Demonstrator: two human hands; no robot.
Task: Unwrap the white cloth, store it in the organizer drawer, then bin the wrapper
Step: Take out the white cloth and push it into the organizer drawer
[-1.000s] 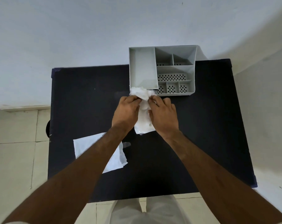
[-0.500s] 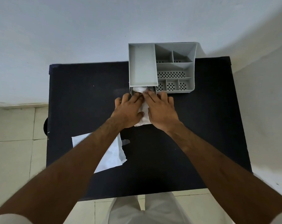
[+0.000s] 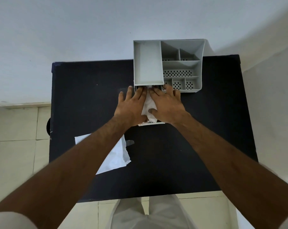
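Note:
The white cloth point(image 3: 149, 104) lies crumpled in the pulled-out drawer point(image 3: 154, 123) of the grey organizer point(image 3: 199, 70), at the back of the black table point(image 3: 90, 96). My left hand point(image 3: 131, 104) and my right hand point(image 3: 167, 104) rest flat on either side of the cloth, fingers spread and pointing into the drawer slot, pressing it down. My right thumb sits on the cloth. Most of the cloth is hidden under my hands. The empty white wrapper point(image 3: 117, 156) lies flat on the table under my left forearm.
The organizer has a large empty tray on its left and several small perforated compartments on its right. A dark round object point(image 3: 48, 128) peeks out past the table's left edge, above the tiled floor. A white wall stands behind the table.
Both hands moved forward with the cloth and pushed it down into the drawer. Their fingers went from pinching the cloth to lying flat and spread over it.

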